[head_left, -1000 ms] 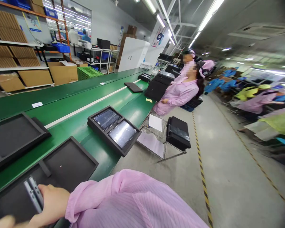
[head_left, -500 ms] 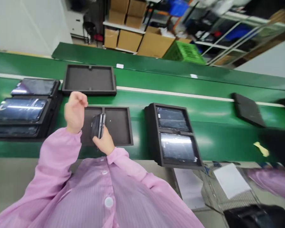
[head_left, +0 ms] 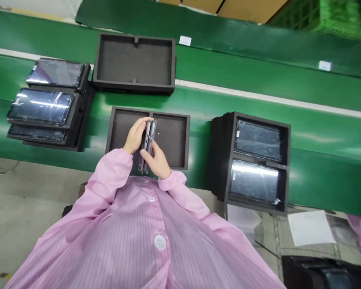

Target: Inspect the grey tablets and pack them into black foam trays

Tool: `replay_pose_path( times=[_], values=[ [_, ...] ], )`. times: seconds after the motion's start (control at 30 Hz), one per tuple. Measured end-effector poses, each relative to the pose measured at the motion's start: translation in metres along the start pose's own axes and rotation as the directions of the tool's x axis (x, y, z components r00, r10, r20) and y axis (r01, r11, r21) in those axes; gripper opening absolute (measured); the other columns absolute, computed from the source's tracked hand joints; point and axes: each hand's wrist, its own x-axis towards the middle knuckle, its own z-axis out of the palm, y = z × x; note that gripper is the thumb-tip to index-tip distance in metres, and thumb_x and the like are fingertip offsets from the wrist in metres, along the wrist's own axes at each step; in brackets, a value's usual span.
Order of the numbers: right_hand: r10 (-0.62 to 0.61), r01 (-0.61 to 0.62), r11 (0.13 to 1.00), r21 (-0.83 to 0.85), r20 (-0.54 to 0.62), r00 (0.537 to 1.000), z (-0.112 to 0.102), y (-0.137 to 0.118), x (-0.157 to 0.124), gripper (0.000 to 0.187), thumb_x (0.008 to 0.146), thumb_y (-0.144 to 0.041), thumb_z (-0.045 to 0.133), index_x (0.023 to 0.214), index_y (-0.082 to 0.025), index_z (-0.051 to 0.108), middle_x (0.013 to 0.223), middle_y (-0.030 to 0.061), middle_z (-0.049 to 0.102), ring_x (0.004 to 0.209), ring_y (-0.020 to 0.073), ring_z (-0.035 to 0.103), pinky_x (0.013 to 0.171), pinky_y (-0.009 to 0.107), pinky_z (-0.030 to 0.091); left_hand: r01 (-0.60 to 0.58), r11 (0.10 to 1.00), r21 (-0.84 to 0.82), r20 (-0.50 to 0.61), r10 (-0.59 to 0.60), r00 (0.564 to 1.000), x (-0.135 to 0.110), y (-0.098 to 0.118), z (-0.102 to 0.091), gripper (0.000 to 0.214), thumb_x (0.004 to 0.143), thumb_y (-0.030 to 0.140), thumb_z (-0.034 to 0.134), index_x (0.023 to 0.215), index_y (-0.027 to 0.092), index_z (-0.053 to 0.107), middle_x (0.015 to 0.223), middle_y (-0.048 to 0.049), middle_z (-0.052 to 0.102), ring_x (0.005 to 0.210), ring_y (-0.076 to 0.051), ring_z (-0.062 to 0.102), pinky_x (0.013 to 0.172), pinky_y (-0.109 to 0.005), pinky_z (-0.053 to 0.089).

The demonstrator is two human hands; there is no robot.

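Two thin grey slab-shaped devices [head_left: 147, 146] stand on edge, pressed flat against each other, their long sides running away from the person so that only the narrow metallic edges face up. They are held above the middle divider of a shallow black foam tray with two compartments [head_left: 174, 138], both compartments bare. The left hand [head_left: 135, 136] clasps the pair from the left near the far end; the right hand [head_left: 158, 160] grips them from the right at the near end. The tray lies flat on the green counter [head_left: 198, 104], near its front edge.
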Motion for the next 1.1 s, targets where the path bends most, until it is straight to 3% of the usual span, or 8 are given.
replay_pose_path(
  times=[0.1,0.17,0.47,0.77,0.9,1.0,1.1],
  values=[
    [0.07,-0.087,0.97,0.228,0.084,0.994,-0.006,0.005,0.006,0.065,0.086,-0.06,0.051,0.138,-0.021,0.054,0.14,0.0083,0.058,0.115,0.0264,0.064,0.079,0.039,0.064,-0.016,1.0,0.007,-0.027,0.016,0.999,0.003,-0.003,-0.004,0.048,0.095,0.059,0.038,0.103,0.022,0.068,0.113,-0.0075,0.071,0.112,-0.022,0.064,0.105,-0.035,0.046],
    [0.104,-0.125,0.951,0.281,0.089,0.991,-0.008,0.007,0.01,0.067,0.085,-0.063,0.052,0.138,-0.022,0.055,0.14,0.0059,0.059,0.115,0.0255,0.064,0.07,0.034,0.065,-0.019,1.0,0.003,-0.047,0.02,0.999,0.005,-0.004,-0.006,0.049,0.095,0.059,0.038,0.103,0.021,0.068,0.113,-0.0073,0.071,0.111,-0.021,0.064,0.103,-0.035,0.047],
    [0.093,-0.125,0.961,0.247,0.139,0.986,-0.002,-0.001,0.013,0.067,0.083,-0.056,0.059,0.142,-0.024,0.052,0.137,0.0028,0.062,0.108,0.0239,0.068,0.07,0.032,0.065,-0.034,0.999,-0.041,-0.104,0.03,0.994,0.007,-0.006,-0.012,0.048,0.094,0.062,0.04,0.102,0.023,0.067,0.11,-0.0046,0.071,0.107,-0.02,0.065,0.1,-0.034,0.049],
    [0.129,-0.145,0.967,0.211,0.088,0.988,0.002,0.001,0.015,0.057,0.088,-0.051,0.048,0.138,-0.024,0.056,0.138,0.001,0.061,0.11,0.0237,0.067,0.067,0.033,0.065,-0.014,0.994,-0.107,-0.104,0.003,0.995,0.006,-0.008,-0.014,0.046,0.094,0.063,0.041,0.103,0.026,0.067,0.109,-0.003,0.069,0.115,-0.022,0.063,0.107,-0.039,0.045],
    [0.072,-0.08,0.99,0.119,0.069,0.995,0.005,-0.01,0.011,0.057,0.088,-0.048,0.05,0.139,-0.022,0.053,0.14,0.004,0.06,0.118,0.0278,0.064,0.084,0.045,0.063,-0.044,0.996,-0.083,-0.12,0.034,0.992,0.0,-0.007,-0.01,0.045,0.096,0.06,0.039,0.107,0.027,0.067,0.115,-0.003,0.069,0.12,-0.022,0.061,0.109,-0.038,0.044],
    [0.005,-0.003,0.996,-0.091,0.021,1.0,0.011,-0.019,0.003,0.066,0.08,-0.041,0.066,0.141,-0.022,0.049,0.138,0.0078,0.061,0.123,0.0323,0.061,0.102,0.053,0.053,-0.034,0.997,-0.069,-0.178,0.021,0.984,-0.01,-0.027,-0.008,0.047,0.095,0.062,0.04,0.116,0.027,0.063,0.13,-0.0031,0.064,0.134,-0.021,0.052,0.114,-0.036,0.039],
    [-0.014,0.009,0.974,-0.227,-0.019,1.0,0.018,-0.021,-0.011,0.069,0.076,-0.029,0.066,0.142,-0.022,0.044,0.141,0.0097,0.058,0.126,0.0339,0.059,0.106,0.056,0.049,0.156,0.978,-0.138,-0.294,-0.191,0.937,-0.021,-0.068,-0.011,0.05,0.096,0.062,0.037,0.121,0.024,0.059,0.136,-0.0046,0.061,0.143,-0.017,0.041,0.116,-0.032,0.034]
  ],
)
